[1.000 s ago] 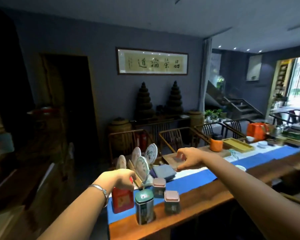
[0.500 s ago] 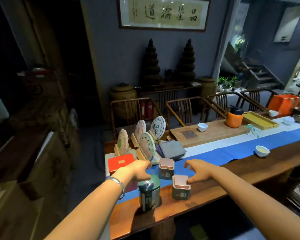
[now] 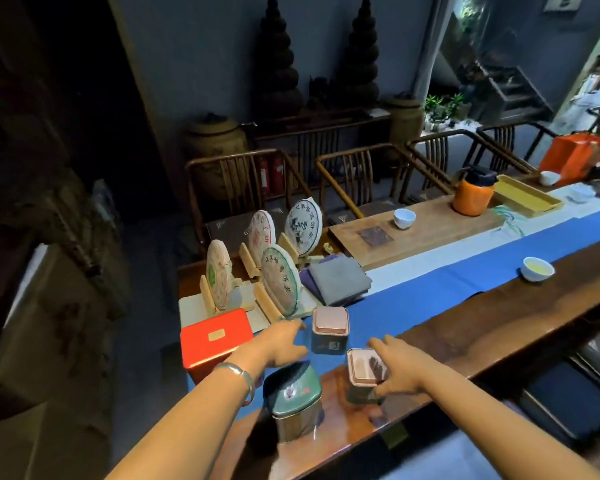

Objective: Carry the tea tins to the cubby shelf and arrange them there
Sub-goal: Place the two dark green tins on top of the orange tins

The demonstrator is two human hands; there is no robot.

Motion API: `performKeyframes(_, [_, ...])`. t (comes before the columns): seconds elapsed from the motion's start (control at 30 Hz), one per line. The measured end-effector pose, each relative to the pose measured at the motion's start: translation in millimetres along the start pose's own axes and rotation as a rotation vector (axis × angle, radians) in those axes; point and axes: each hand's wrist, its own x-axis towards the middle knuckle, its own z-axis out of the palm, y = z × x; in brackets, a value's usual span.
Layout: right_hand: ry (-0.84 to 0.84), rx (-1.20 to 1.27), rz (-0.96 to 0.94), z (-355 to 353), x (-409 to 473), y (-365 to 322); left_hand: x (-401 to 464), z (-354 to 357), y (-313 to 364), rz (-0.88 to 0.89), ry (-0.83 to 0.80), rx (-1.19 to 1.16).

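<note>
We stand at a long wooden table (image 3: 499, 317) with a blue runner (image 3: 430, 289). From the left: a red tin (image 3: 217, 336), lid on; our left hand (image 3: 281, 344), fingers relaxed, reaching towards the far pink-lidded tin (image 3: 330, 330); a green tin (image 3: 293, 396); our right hand (image 3: 400, 370) curling round the near pink-lidded tin (image 3: 362, 374). We judge pickup is starting; firm grips come next. All stay closed, contents hidden.

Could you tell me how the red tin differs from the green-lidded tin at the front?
The red tin is wide, boxy and flat-topped; the green-lidded tin is narrower, with a domed lid. The red tin sits at the table's left end, by the blue runner; the green-lidded one stands on bare wood at the near edge. Both stand upright, lids on, and neither hand holds either one.
</note>
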Motion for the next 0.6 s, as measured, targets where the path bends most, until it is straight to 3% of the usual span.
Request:
performKeyframes(0.4, [0.056, -0.012, -0.064, 49.8, 46.6, 40.8, 111.9, 24.3, 13.0, 0.086, 0.035, 0.139])
performKeyframes(0.6, [0.101, 0.220, -0.107, 66.8, 61.8, 51.2, 152.7, 49.5, 11.9, 0.129, 0.069, 0.285])
